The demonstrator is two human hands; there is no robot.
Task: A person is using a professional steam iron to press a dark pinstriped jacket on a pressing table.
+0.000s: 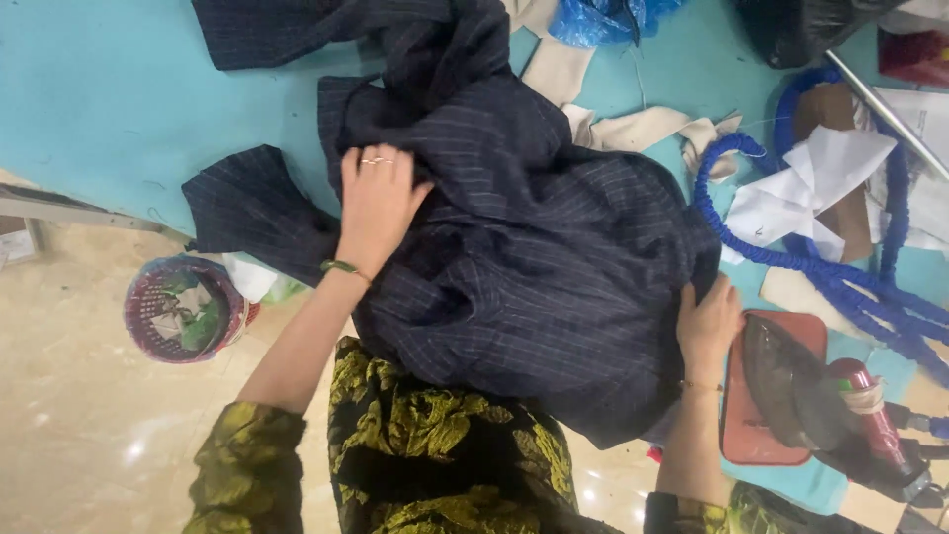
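A big dark blue striped cloth (534, 247) lies bunched up on the teal desk (119, 99), w/ one part hanging off the near edge over the person's green and black top (435, 445). The left hand (376, 203) rests flat on the cloth, fingers (371, 163) spread open & pressing down, not gripping. It has 2 thin rings and 1 green bracelet (341, 267). The right hand (707, 321) is at the cloth's right edge, fingers curled in & gripping the cloth edge. Just beside that hand sits 1 iron (801, 391) w/ a red handle, lying on 1 red mat (766, 435). The iron is close, so there's not much room on that side. A blue ribbed hose (791, 257) loops around behind the iron & runs off to the right. Inside the loop are white paper bits (811, 188) and a brown card piece (825, 109). A few cream cloth strips (633, 129) poke out from under the dark cloth at the top. 1 blue plastic bag (593, 20) is at the top edge. 1 shiny metal rod (890, 114) slants across the top right corner. On the floor (89, 435) at the left, below the desk edge, stands 1 pink & purple basket (183, 307) w/ scraps inside. Some white & green scraps (257, 282) stick up next to it.
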